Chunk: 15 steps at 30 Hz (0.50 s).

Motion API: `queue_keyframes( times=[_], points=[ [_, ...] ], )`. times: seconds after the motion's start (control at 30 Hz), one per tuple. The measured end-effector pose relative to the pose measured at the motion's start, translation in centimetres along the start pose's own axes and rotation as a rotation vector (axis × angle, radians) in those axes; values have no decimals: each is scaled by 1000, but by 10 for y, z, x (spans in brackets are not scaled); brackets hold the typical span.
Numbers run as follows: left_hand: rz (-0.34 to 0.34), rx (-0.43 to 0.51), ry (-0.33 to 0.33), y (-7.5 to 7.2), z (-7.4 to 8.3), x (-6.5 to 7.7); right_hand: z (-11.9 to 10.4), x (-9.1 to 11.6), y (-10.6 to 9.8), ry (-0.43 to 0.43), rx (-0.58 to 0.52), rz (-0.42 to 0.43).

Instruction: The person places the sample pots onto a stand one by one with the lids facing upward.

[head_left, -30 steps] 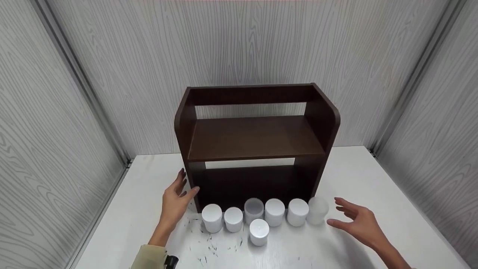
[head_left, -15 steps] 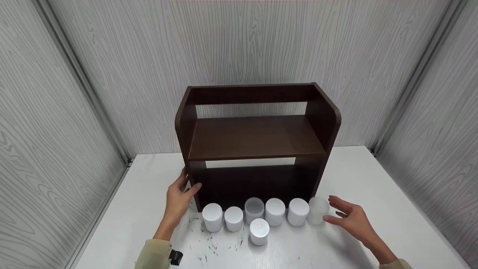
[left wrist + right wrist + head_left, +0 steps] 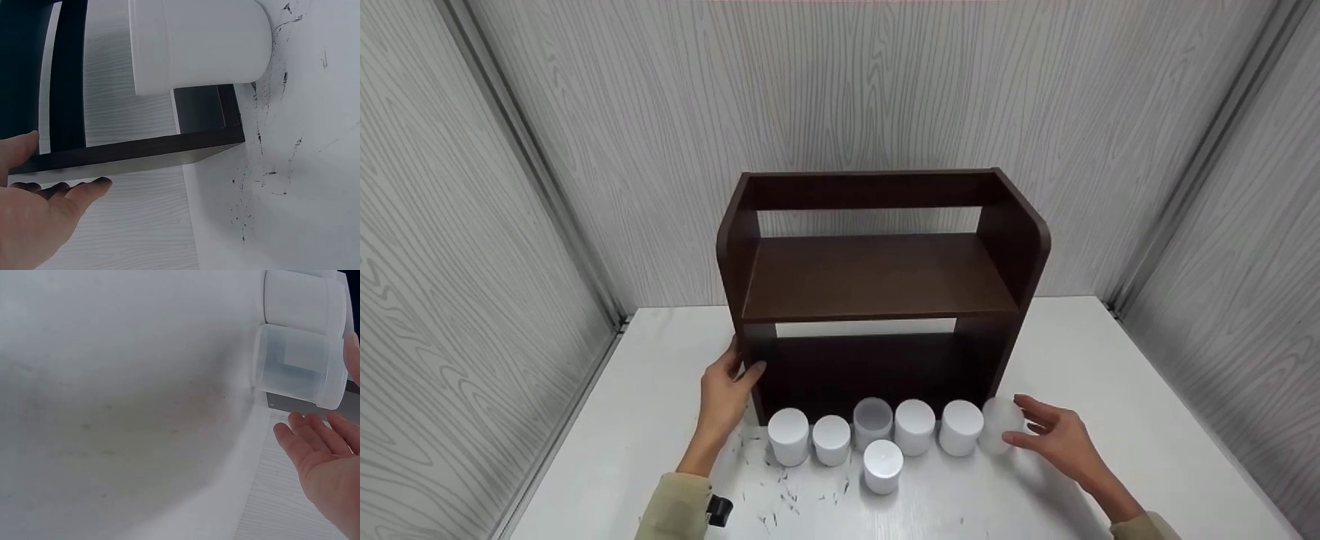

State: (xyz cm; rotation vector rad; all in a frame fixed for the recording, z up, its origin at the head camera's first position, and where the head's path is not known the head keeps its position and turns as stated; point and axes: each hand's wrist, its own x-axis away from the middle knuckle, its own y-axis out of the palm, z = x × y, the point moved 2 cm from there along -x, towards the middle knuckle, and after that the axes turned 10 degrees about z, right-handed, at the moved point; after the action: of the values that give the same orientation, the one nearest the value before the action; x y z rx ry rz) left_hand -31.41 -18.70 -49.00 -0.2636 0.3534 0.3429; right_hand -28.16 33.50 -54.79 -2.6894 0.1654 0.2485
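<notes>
A dark brown two-tier wooden shelf (image 3: 877,274) stands upright on the table. My left hand (image 3: 721,397) holds its left side panel, thumb at the front edge and fingers on the outer side, partly hidden in the head view. Before the shelf is a row of white lidded jars (image 3: 915,427), with one more jar (image 3: 883,466) in front of the row. At the row's right end sits a translucent jar (image 3: 1001,426). My right hand (image 3: 1061,442) is spread beside it, thumb and fingers on either side; the right wrist view shows a gap between fingers and jar (image 3: 295,365).
A grey-lidded jar (image 3: 873,424) stands within the row. Dark scuff marks (image 3: 787,495) lie on the white table (image 3: 607,457) at front left. Grey wood-grain walls (image 3: 870,90) enclose the back and both sides.
My left hand has moved in from beside the shelf to its left panel. The right hand has moved left, up to the translucent jar. The shelf and jars stay in place.
</notes>
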Motion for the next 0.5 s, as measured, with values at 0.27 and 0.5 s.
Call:
queue_keyframes(
  times=[0.27, 0.5],
  points=[
    [6, -35, -20, 3, 1, 1, 0, -1, 1, 0, -40, -30],
    [21, -38, -28, 7, 2, -2, -1, -2, 2, 10, -81, -30]
  ],
)
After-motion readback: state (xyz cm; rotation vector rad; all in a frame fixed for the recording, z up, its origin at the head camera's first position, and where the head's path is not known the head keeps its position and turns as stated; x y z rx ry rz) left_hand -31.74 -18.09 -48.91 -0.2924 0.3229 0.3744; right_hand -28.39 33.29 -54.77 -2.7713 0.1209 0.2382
